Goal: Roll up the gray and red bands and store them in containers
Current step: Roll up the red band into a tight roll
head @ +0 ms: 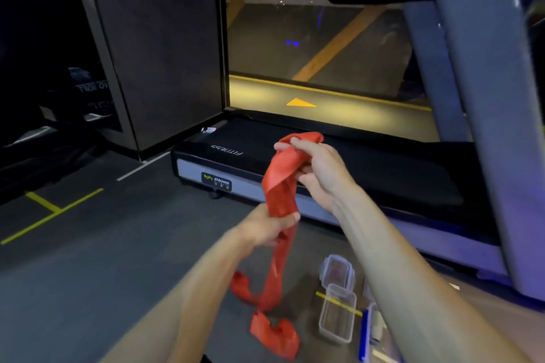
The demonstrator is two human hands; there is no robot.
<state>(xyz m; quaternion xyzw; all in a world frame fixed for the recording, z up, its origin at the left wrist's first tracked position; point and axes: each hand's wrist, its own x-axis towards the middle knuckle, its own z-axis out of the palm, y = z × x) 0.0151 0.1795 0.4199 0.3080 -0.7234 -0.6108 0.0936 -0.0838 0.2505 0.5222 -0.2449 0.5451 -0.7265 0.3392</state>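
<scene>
Your right hand (312,165) pinches the red band (280,186) at its top end; your left hand (271,225), just below, grips its middle. The band's long axis hangs near-vertical, tail bunched on the floor beside the clear container (337,315), probably lidless.

Two bare forearms reach forward from the bottom edge. The right hand (317,166) is raised higher, fingers and thumb pinching the top of a red band (280,186). The left hand (269,227) sits lower, fingers curled round the band's middle.
</scene>
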